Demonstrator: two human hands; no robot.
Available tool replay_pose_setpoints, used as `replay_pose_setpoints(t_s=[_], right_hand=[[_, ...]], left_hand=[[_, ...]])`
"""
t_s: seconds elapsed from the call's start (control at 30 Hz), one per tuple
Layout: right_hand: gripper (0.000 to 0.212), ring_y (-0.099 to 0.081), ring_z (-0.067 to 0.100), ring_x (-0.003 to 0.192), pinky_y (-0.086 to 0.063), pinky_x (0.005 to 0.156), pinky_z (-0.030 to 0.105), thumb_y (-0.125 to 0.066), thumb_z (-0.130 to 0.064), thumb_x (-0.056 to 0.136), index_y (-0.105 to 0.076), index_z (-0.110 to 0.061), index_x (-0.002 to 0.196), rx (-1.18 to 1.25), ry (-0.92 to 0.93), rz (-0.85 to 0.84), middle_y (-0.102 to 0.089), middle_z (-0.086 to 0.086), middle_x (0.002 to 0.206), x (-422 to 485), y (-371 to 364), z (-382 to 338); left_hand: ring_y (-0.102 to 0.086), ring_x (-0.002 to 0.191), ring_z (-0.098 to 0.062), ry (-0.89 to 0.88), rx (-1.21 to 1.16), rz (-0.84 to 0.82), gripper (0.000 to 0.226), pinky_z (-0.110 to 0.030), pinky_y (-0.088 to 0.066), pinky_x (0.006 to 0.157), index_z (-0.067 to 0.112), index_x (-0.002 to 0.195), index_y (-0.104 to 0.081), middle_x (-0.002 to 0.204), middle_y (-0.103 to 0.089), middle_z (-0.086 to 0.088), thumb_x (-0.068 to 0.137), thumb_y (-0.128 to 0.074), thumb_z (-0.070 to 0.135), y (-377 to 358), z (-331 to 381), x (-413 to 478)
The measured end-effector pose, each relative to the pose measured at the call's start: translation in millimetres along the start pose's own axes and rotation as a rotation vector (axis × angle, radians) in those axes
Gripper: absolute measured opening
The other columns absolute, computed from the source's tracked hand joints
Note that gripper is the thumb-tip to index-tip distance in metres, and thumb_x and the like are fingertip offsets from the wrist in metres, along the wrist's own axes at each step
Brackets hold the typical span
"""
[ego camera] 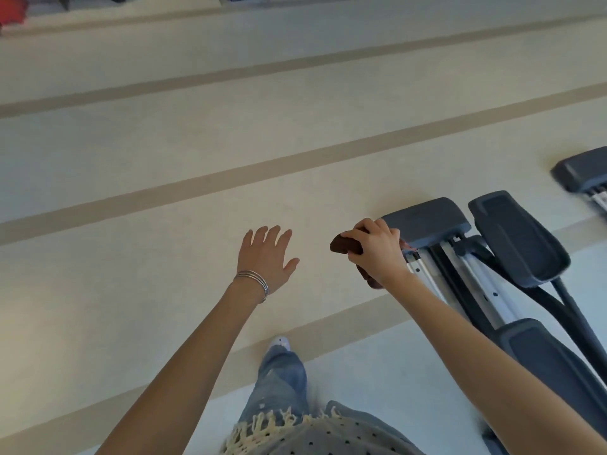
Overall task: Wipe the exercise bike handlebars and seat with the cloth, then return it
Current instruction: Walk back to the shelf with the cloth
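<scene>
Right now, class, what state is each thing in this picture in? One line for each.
left hand, open, fingers spread, holding nothing.
right hand, gripping the cloth.
cloth, bunched up in the right hand.
bracelets, worn on the left wrist.
exercise machine, standing beside the person.
pedal, nothing on it.

Soft, even daylight; wide-angle bending and slight blur at edges.

I read this as a gym: a grey pedal machine (512, 244) just right of the right hand (377, 254) and its fingers (374, 226), a second machine (581, 172) farther right.
</scene>
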State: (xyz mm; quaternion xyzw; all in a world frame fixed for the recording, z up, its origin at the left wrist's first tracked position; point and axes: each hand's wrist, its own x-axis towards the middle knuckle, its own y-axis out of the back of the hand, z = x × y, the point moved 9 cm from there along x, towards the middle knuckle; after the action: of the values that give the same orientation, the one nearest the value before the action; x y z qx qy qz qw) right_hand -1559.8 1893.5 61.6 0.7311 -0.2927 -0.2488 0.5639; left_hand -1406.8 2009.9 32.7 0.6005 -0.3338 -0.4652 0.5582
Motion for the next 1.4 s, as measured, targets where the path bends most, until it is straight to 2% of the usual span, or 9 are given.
replay_pose_setpoints(t_s=[0.37,0.5,0.7,1.03,1.4], right_hand=[[0.037,-0.045,0.027,0.104,-0.025,0.078,0.033,-0.063,-0.019,0.08,-0.063,-0.027,0.116,0.005,-0.086,0.032,-0.056,0.002,0.114,111,17,-1],[0.036,-0.045,0.027,0.107,-0.029,0.08,0.036,-0.062,-0.021,0.081,-0.063,-0.027,0.116,-0.012,-0.094,0.015,-0.056,0.002,0.116,149,14,14],[0.035,-0.044,0.026,0.108,-0.033,0.083,0.038,-0.061,-0.024,0.081,-0.063,-0.027,0.116,-0.026,-0.093,-0.022,-0.055,0.001,0.117,220,16,56],[0.035,-0.043,0.025,0.108,-0.034,0.083,0.04,-0.06,-0.024,0.081,-0.062,-0.026,0.116,-0.033,-0.055,-0.035,-0.054,0.0,0.117,361,57,143],[0.035,-0.043,0.024,0.11,-0.034,0.085,0.041,-0.061,-0.026,0.082,-0.061,-0.026,0.116,-0.006,-0.1,-0.079,-0.054,0.0,0.117,457,63,213]], left_hand=[[-0.021,0.141,-0.026,-0.075,0.033,0.028,0.062,-0.043,-0.013,0.116,0.025,0.146,-0.022,0.152,-0.029,-0.001,0.092,-0.034,0.053,40,-48,119],[-0.021,0.141,-0.026,-0.08,0.042,0.001,0.062,-0.043,-0.014,0.116,0.025,0.146,-0.022,0.151,-0.03,0.0,0.092,-0.033,0.054,37,-50,161],[-0.021,0.141,-0.026,-0.067,0.04,-0.019,0.062,-0.044,-0.014,0.116,0.025,0.146,-0.022,0.151,-0.03,0.0,0.092,-0.032,0.055,44,-39,239],[-0.02,0.141,-0.027,-0.021,0.048,0.017,0.062,-0.045,-0.013,0.116,0.025,0.145,-0.023,0.15,-0.032,-0.001,0.091,-0.033,0.055,95,-3,389],[-0.016,0.143,-0.027,-0.053,0.059,0.01,0.063,-0.045,-0.01,0.117,0.026,0.147,-0.02,0.154,-0.024,-0.002,0.092,-0.034,0.054,107,18,510]])
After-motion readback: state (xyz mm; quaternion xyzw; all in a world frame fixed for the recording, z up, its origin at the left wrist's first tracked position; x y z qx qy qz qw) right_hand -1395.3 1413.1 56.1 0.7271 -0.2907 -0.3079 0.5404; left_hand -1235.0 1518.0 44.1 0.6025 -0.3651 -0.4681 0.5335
